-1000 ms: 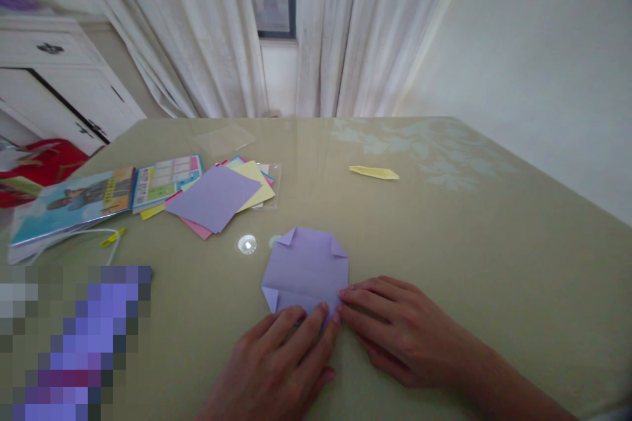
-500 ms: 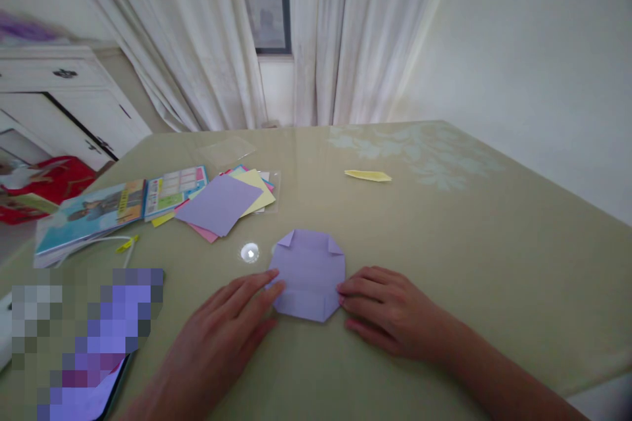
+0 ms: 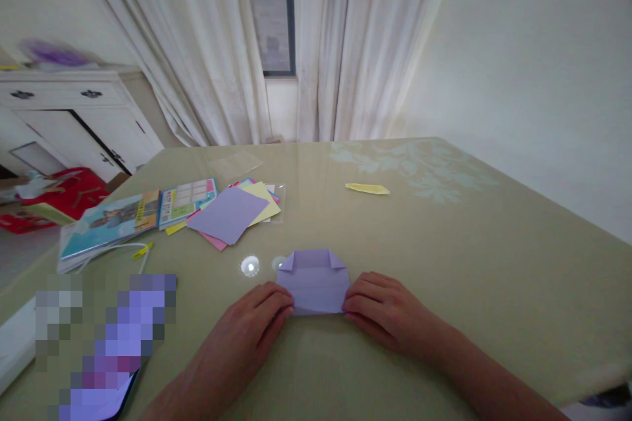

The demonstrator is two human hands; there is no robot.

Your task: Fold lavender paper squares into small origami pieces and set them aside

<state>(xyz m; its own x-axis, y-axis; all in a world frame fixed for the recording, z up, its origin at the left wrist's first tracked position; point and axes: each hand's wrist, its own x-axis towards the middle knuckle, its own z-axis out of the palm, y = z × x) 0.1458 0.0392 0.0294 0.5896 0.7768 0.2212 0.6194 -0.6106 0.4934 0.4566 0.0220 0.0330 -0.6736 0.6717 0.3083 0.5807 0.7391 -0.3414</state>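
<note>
A lilac folded paper (image 3: 315,281) lies flat on the olive table (image 3: 444,256), its two top corners turned in and its lower part folded up. My left hand (image 3: 247,329) rests at its lower left corner, fingers stretched and pressing on the edge. My right hand (image 3: 385,309) sits at its lower right corner, fingertips on the paper. Neither hand lifts the paper.
A stack of coloured paper sheets (image 3: 232,210) lies at the left, beside booklets (image 3: 118,217) and a white cable (image 3: 113,250). A small yellow folded piece (image 3: 368,189) sits further back. A blurred-out patch (image 3: 103,342) covers the near left. Curtains and a white cabinet (image 3: 74,118) stand behind.
The paper's lower part has been folded up, so the shape is shorter. Both hands moved apart to its bottom corners. The camera tilted up a little.
</note>
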